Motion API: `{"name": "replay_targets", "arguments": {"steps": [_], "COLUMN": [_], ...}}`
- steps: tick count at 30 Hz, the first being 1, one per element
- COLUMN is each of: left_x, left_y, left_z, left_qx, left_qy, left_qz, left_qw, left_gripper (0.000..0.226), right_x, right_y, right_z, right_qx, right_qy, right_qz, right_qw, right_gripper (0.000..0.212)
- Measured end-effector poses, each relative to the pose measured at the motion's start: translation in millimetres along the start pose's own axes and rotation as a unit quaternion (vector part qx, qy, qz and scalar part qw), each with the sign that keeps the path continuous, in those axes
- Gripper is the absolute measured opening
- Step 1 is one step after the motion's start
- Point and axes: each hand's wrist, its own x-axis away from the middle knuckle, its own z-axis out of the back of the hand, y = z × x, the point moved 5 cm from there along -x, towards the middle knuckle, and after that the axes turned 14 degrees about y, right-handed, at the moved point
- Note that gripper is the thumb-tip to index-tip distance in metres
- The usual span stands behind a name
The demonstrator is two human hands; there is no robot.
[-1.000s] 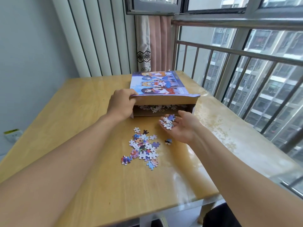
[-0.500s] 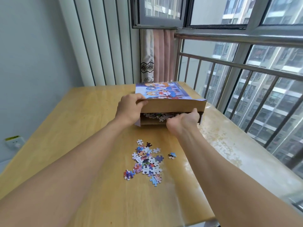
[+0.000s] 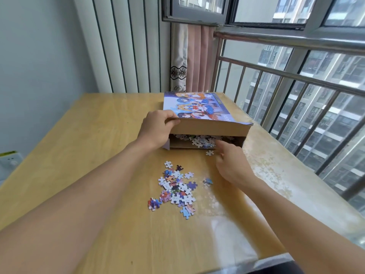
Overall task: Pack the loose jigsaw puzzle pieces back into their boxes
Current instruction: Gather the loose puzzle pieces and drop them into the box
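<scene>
A cardboard puzzle box (image 3: 209, 144) stands on the wooden table (image 3: 98, 147), with several pieces inside. Its lid (image 3: 205, 109), printed with cartoon figures, is raised at the near edge. My left hand (image 3: 156, 127) grips the lid's near left corner and holds it up. My right hand (image 3: 231, 161) hovers just in front of the box opening, fingers relaxed and holding nothing. One white piece (image 3: 209, 153) lies on the table beside its fingertips. A heap of several loose pieces (image 3: 175, 188) lies between my forearms, and a single piece (image 3: 207, 181) lies to its right.
A metal railing (image 3: 296, 91) and window run along the table's right side. White slatted panels (image 3: 126, 46) and a pink curtain (image 3: 195, 58) stand behind the table. A wall socket (image 3: 9, 162) is at the far left. The table's right part has a worn, glossy patch (image 3: 272, 171).
My right hand carried a handful of pieces to the box opening, released them inside and has drawn back empty. One white piece now lies just outside the box. My left hand kept the lid raised.
</scene>
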Motion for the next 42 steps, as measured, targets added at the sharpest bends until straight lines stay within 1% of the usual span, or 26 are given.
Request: {"name": "replay_targets", "arguments": {"steps": [2,4,6,10,13,15,18,20,22,23,24,25,26,27,28,29,30,32,33,34,35,37,38,39,40,42], "left_x": [-1,-3,-4,-3,-1,-1,0,-1,-1,-1,-1,0,-1,0,0,0,0,0,0,0,1,1,1,1,0,-2], "left_y": [0,0,1,-3,-7,-8,-9,-9,-9,-9,-9,-8,-8,-7,-7,-7,-7,-7,-7,-7,-7,-6,-6,-6,-6,-5], "left_z": [0,-1,-1,0,1,0,0,0,0,0,1,1,1,2,2,3,3,3,3,3,3,3,3,4,4,5], "left_qx": [-0.001,-0.002,-0.005,-0.012,-0.010,-0.005,-0.001,-0.002,0.000,0.001,0.002,0.002,0.002,0.001,0.001,0.002,0.004,0.008,0.008,0.007,0.005,0.007,0.011,0.014,0.015,0.015], "left_qy": [0.004,0.008,0.012,0.010,0.020,0.021,0.019,0.019,0.019,0.018,0.017,0.017,0.018,0.018,0.019,0.020,0.020,0.022,0.022,0.022,0.021,0.021,0.023,0.025,0.026,0.027], "left_qz": [-0.001,-0.002,0.001,0.010,0.018,0.020,0.024,0.023,0.024,0.025,0.027,0.027,0.027,0.026,0.026,0.026,0.026,0.026,0.025,0.024,0.023,0.024,0.026,0.027,0.027,0.026], "left_qw": [1.000,1.000,1.000,1.000,1.000,1.000,1.000,1.000,1.000,1.000,0.999,0.999,0.999,0.999,0.999,0.999,0.999,0.999,0.999,0.999,0.999,0.999,0.999,0.999,0.999,0.999], "left_gripper": [0.009,0.009,0.010,0.011,0.012,0.011,0.011,0.011,0.010,0.010,0.010,0.010,0.009,0.009,0.009,0.009,0.009,0.010,0.010,0.010,0.010,0.010,0.010,0.010,0.010,0.009], "right_x": [5,5,-6,-24,-24,-26,-32,-33,-29,-26,-22,-20,-20,-20,-22,-23,-23,-18,-14,-11,-10,-13,-16,-17,-16,-13], "right_y": [4,9,10,12,10,9,7,8,9,10,10,13,15,16,16,17,17,16,15,14,14,14,15,15,14,12], "right_z": [0,-4,-8,-18,-17,-17,-14,-12,-11,-12,-12,-13,-13,-14,-15,-16,-16,-16,-19,-23,-26,-26,-26,-24,-23,-20], "right_qx": [0.090,0.094,0.073,0.055,0.035,0.022,0.021,-0.005,-0.086,-0.159,-0.247,-0.336,-0.416,-0.481,-0.527,-0.549,-0.538,-0.462,-0.447,-0.454,-0.472,-0.520,-0.533,-0.535,-0.521,-0.470], "right_qy": [-0.001,-0.016,-0.012,-0.002,0.005,-0.011,-0.060,-0.085,-0.088,-0.080,-0.061,-0.032,0.000,0.030,0.051,0.059,0.055,0.027,0.007,-0.014,-0.027,-0.022,-0.017,-0.018,-0.022,-0.026], "right_qz": [0.088,0.101,0.086,0.034,0.031,0.029,0.005,-0.032,-0.100,-0.154,-0.225,-0.310,-0.391,-0.453,-0.486,-0.492,-0.477,-0.401,-0.358,-0.331,-0.320,-0.327,-0.331,-0.326,-0.310,-0.254], "right_qw": [0.992,0.990,0.994,0.998,0.999,0.999,0.998,0.996,0.987,0.972,0.940,0.889,0.821,0.750,0.695,0.674,0.693,0.791,0.820,0.827,0.821,0.789,0.778,0.779,0.795,0.845], "right_gripper": [0.034,0.023,0.018,0.027,0.020,0.018,0.021,0.023,0.024,0.025,0.024,0.025,0.026,0.028,0.031,0.034,0.034,0.037,0.042,0.047,0.051,0.057,0.058,0.059,0.060,0.063]}}
